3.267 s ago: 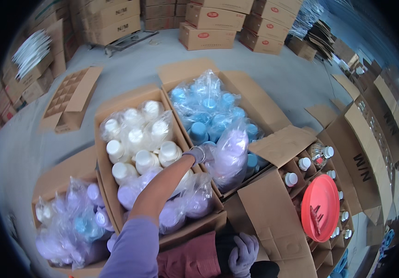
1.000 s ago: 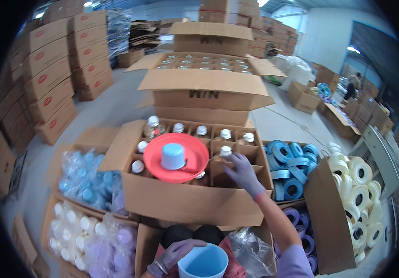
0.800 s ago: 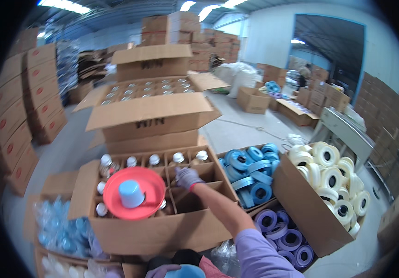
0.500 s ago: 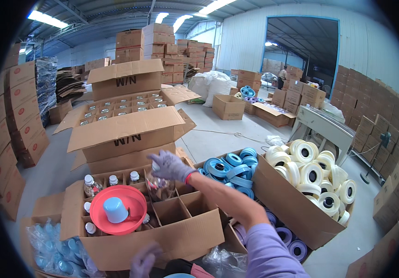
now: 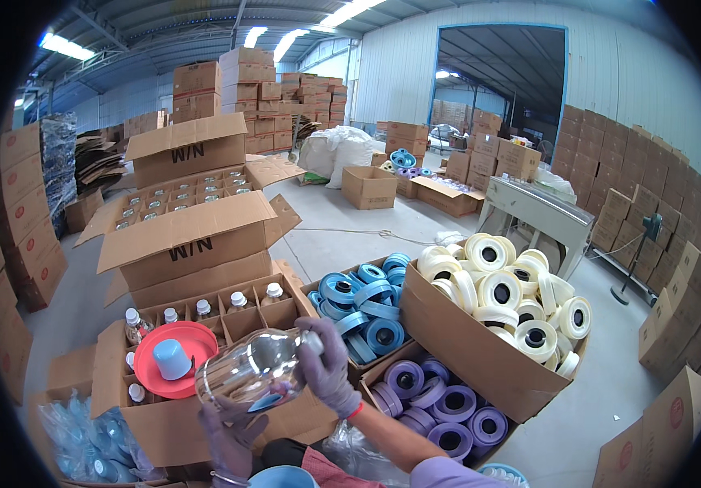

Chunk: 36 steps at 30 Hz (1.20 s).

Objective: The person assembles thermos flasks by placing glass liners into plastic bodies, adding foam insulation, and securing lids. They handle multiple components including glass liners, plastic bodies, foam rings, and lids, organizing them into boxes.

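Note:
A large clear bottle (image 5: 245,370) lies tilted in the air over the front of an open carton. My gloved right hand (image 5: 328,370) grips its white cap end (image 5: 311,342). Below the bottle's base end, my gloved left hand (image 5: 232,443) has its fingers spread; whether it touches the glass I cannot tell. Behind the bottle, the divided carton (image 5: 167,435) holds several white-capped bottles (image 5: 275,294) in its compartments. On top of those at the left rests a red dish (image 5: 151,384), with an upturned light-blue cup (image 5: 171,359) in it.
Cartons hold blue (image 5: 383,335), purple (image 5: 452,403) and cream ring-shaped parts (image 5: 501,289) on the right. Bagged blue cups (image 5: 94,439) lie lower left. A blue tub (image 5: 285,477) is at the near edge. Another carton of bottles (image 5: 180,195) stands beyond.
My right hand has drawn the bottle up out of the carton and toward me, tipping it sideways. My left hand has risen to the bottle's base end. The view has shifted rightward.

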### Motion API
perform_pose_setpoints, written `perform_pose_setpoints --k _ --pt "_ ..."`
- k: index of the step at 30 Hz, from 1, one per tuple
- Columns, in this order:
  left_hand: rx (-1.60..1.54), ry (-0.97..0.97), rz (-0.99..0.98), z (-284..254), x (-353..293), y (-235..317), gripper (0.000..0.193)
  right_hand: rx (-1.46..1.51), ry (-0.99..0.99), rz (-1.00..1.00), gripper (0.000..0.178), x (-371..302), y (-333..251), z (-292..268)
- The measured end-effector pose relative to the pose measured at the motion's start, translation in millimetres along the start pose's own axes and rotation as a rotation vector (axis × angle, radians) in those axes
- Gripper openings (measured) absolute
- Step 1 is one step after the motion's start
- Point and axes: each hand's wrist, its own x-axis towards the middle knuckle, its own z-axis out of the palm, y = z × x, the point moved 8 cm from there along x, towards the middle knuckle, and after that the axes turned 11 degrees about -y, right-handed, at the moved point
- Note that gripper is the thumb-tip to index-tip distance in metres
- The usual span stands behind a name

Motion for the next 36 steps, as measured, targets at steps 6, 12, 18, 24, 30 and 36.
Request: perform_pose_setpoints --k 6,12,18,24,30,36 --pt "0.018 -0.136 0.238 -48 3 85 0.07 0.019 -0.19 -0.339 0.057 -97 -53 61" --pt "0.849 -0.291 0.307 -35 -40 116 0.084 0.347 -0.651 0.182 0.05 -196 12 80" --pt "0.804 -0.308 0.112 -85 -117 44 0.067 0.356 -0.898 0.327 0.061 -304 11 52" --pt "1.365 -0.235 0.046 -111 -187 11 0.047 0.567 -0.868 0.389 0.071 -342 -20 81" --pt "1.685 -0.236 0.154 -120 -239 13 0.029 0.665 -1.04 -0.102 0.092 -159 -95 122" --pt "1.388 -0.214 0.139 -96 -198 13 0.031 0.637 -1.089 -0.111 0.087 -121 -104 135"
